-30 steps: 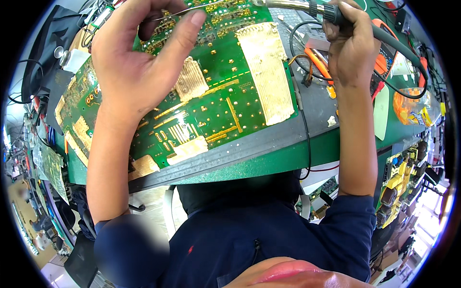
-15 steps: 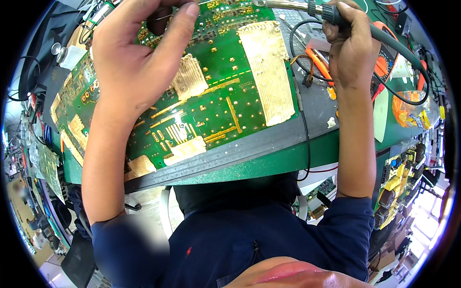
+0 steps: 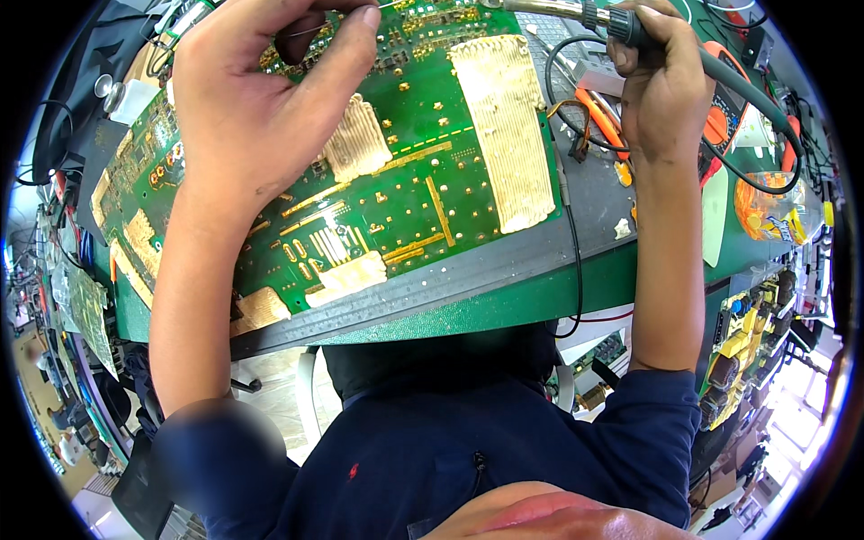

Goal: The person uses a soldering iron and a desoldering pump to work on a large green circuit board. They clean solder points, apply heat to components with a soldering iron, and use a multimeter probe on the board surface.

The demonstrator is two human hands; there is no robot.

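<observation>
Black-handled soldering iron (image 3: 590, 13), aimed left, axis crosswise

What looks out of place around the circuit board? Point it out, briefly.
An irregular whitish scrap lies loose on the gray mat, between the green circuit board and the right forearm; it looks odd because it resembles stray debris. No clear spill shows.

Bright overall. Window (image 3: 804, 396) lower right blown out. Glare spots on the green circuit board (image 3: 409, 207), which is otherwise sharp. Fisheye bends the table (image 3: 504, 310) edge; corners black. Round soft blur over left sleeve (image 3: 220, 463).
</observation>
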